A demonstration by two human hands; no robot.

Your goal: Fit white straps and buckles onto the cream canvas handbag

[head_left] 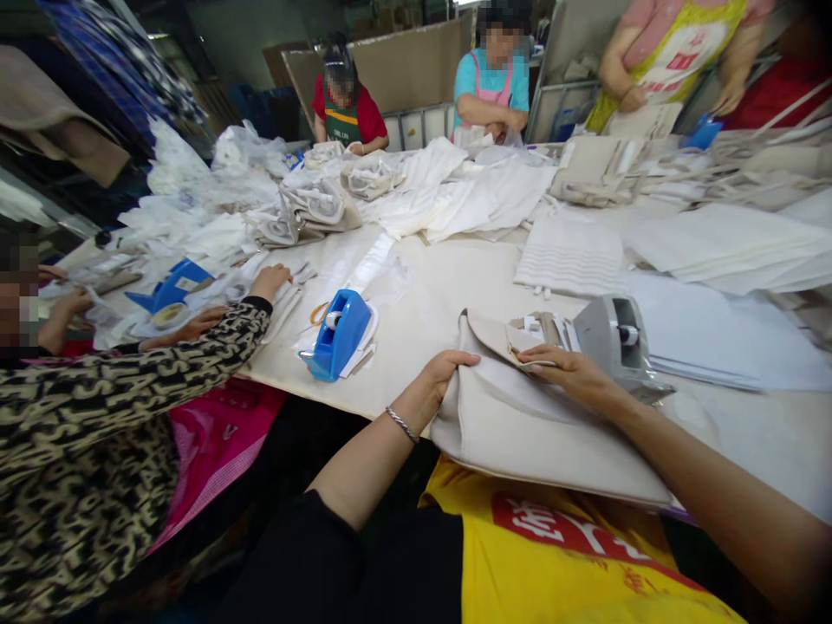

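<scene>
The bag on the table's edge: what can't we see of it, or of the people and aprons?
All in the head view:
- Bag: deep inside, hidden by its near side.
- Left hand: some fingers, hidden by the bag.
- Near apron: bottom, cut off by the lower edge.
- Person in yellow: head, cut off by the top edge.

Plaid cloth [120,65] hangs at upper left, a brown panel [412,74] behind a red-sleeved person [370,114].

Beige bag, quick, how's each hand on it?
Left hand: closed, holding the beige bag by its edge.
Right hand: fingers on its far edge; can't tell whether they grip.
</scene>
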